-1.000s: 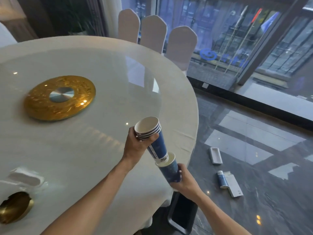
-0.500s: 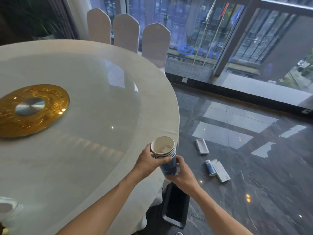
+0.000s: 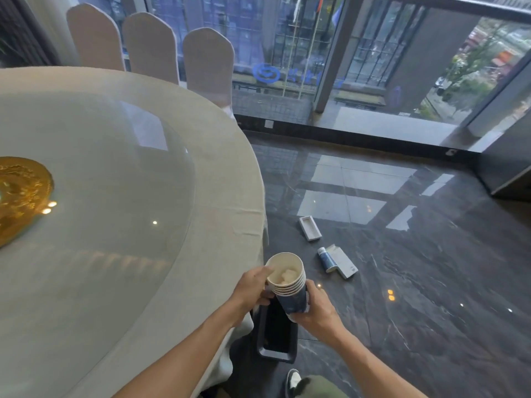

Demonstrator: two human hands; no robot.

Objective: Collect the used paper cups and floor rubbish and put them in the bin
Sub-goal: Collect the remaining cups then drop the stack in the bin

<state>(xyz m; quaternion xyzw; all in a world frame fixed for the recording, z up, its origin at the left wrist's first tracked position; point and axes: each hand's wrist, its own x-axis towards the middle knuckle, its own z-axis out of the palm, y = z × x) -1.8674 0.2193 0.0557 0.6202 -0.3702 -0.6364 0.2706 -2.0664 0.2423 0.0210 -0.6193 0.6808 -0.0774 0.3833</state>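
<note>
We held the nested stack of blue-and-white paper cups [image 3: 288, 285] tilted directly above the black rectangular floor bin [image 3: 276, 334], our left hand [image 3: 253, 288] gripping its rim and our right hand [image 3: 316, 311] clasping its base.
</note>
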